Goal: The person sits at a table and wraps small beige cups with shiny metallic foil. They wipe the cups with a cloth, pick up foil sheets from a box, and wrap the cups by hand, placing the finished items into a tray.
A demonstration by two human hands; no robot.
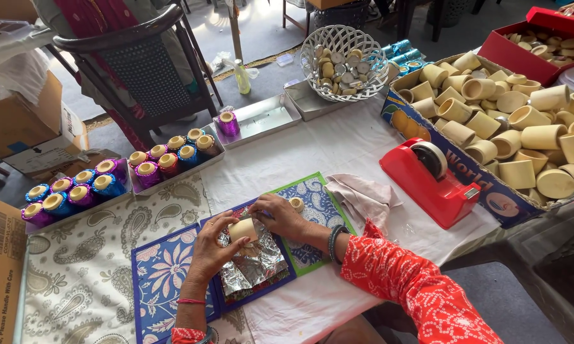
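Desk: big box of bare cups at 2 o'clock. Foil sheet dead centre, crinkled. Your left hand and right hand grip one cup above it, fingers clamped. Keep the foil flat; press evenly.

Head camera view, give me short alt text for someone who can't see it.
A person's left hand and right hand hold a small cream cylindrical cup over a crinkled silver foil sheet on a table. Nearby sit a red tape dispenser, metal trays of foil-wrapped cups, and a cardboard box of plain cups.
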